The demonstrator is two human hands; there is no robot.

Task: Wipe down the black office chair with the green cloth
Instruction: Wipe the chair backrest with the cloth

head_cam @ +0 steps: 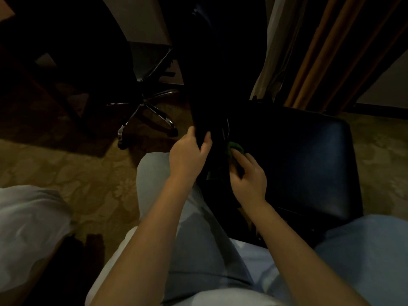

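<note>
The padded leather office chair (293, 155) right of centre is black, its seat catching a dull bluish sheen. A small crumpled cloth (234, 147) at mid-frame shows bright green. The carpet (72, 173) at left is olive-gold with a pale floral pattern. Long curtains (326, 51) at upper right hang in brown and orange stripes. The trousers (198, 250) at bottom are pale blue.

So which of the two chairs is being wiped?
The near black chair: both hands on it, green cloth against it. The far chair stands untouched.
</note>
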